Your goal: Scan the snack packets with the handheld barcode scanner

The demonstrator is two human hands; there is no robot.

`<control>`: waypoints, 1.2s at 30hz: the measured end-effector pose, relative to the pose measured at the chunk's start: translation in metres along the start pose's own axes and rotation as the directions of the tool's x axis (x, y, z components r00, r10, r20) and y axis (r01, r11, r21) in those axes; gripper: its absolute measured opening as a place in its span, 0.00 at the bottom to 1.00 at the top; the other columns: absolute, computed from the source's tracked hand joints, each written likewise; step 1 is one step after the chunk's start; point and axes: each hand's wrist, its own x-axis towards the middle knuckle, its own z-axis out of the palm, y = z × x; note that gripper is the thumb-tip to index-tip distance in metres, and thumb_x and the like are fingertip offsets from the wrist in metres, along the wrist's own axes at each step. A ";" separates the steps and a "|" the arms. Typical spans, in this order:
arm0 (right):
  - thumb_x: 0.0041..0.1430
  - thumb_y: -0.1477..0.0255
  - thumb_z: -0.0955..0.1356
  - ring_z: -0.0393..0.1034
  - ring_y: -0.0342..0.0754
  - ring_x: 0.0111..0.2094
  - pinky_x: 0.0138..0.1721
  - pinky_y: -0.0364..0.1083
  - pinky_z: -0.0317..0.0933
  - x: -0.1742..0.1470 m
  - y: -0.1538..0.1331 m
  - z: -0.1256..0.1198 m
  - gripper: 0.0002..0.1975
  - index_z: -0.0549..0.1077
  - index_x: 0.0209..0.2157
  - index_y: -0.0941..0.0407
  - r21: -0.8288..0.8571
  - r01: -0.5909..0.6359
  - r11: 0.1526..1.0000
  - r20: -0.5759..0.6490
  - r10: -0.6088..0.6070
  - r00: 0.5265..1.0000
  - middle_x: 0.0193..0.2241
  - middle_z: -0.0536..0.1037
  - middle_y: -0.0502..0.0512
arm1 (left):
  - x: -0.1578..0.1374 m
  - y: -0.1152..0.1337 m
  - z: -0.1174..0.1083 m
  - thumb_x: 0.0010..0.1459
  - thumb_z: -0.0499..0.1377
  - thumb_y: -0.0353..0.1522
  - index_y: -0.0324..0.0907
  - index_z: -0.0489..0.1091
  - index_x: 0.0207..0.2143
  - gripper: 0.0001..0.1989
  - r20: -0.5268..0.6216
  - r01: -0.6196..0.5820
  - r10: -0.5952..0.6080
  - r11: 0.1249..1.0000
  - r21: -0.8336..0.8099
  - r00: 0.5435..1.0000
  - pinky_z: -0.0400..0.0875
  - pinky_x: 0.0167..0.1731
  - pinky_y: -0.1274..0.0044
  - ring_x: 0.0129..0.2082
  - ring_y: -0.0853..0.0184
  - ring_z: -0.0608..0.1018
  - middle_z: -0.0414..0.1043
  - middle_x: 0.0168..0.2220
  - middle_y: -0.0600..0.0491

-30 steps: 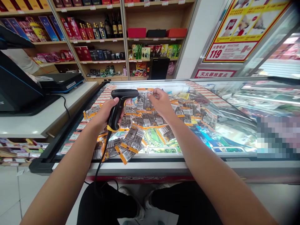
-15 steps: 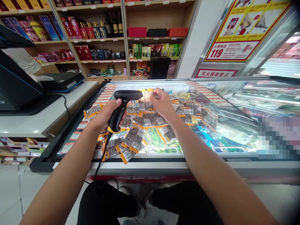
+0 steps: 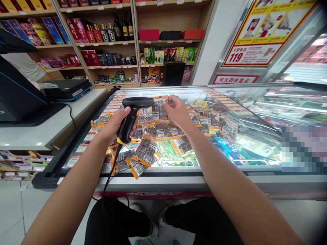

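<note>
My left hand (image 3: 118,123) is wrapped round the grip of a black corded barcode scanner (image 3: 138,101), whose head points right. Fingers of my right hand (image 3: 176,109) pinch the upper right edge of a small clear packet (image 3: 158,109) with orange ends and a printed label. That packet is just in front of the scanner's head. Many similar orange-edged packets (image 3: 146,149) lie spread and overlapping on the glass lid beneath both hands. The scanner's cable (image 3: 112,170) hangs down over the front edge toward my legs.
The glass-topped chest freezer (image 3: 158,180) holds bagged goods under its lid. To the left, a counter (image 3: 30,134) carries a black scale (image 3: 67,87) and a dark screen unit (image 3: 17,88). Stocked shelves (image 3: 102,43) stand behind. A pixelated patch covers the right edge.
The bright scanner light seen on the packet is gone, and its label shows darker now. The scanner has shifted very slightly left; my right hand keeps its pinch.
</note>
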 end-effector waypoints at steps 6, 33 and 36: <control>0.64 0.64 0.63 0.64 0.50 0.28 0.35 0.50 0.61 0.004 0.014 -0.014 0.09 0.64 0.31 0.52 -0.188 -0.160 0.969 -0.001 0.163 0.987 0.26 0.68 0.52 | 0.005 -0.001 0.001 0.58 0.54 0.57 0.42 0.71 0.40 0.28 -0.041 -0.011 0.011 1.000 -0.004 0.999 0.64 0.14 0.78 0.15 0.70 0.70 0.71 0.21 0.54; 0.61 0.74 0.68 0.61 0.67 0.62 0.62 0.67 0.50 -0.007 0.031 -0.017 0.17 0.78 0.51 0.53 -0.791 0.194 0.580 0.433 0.306 0.848 0.58 0.73 0.62 | 0.010 -0.002 -0.001 0.59 0.54 0.53 0.41 0.71 0.41 0.25 -0.082 0.018 -0.021 0.999 -0.040 0.996 0.66 0.15 0.79 0.15 0.69 0.71 0.72 0.21 0.54; 0.66 0.70 0.65 0.64 0.63 0.60 0.61 0.62 0.54 -0.011 0.022 -0.009 0.15 0.78 0.51 0.54 -0.694 0.257 0.673 0.456 0.134 0.880 0.56 0.75 0.62 | 0.009 -0.001 0.000 0.58 0.55 0.53 0.41 0.71 0.42 0.25 -0.093 0.025 -0.028 0.999 -0.040 0.995 0.67 0.15 0.79 0.15 0.69 0.72 0.72 0.21 0.54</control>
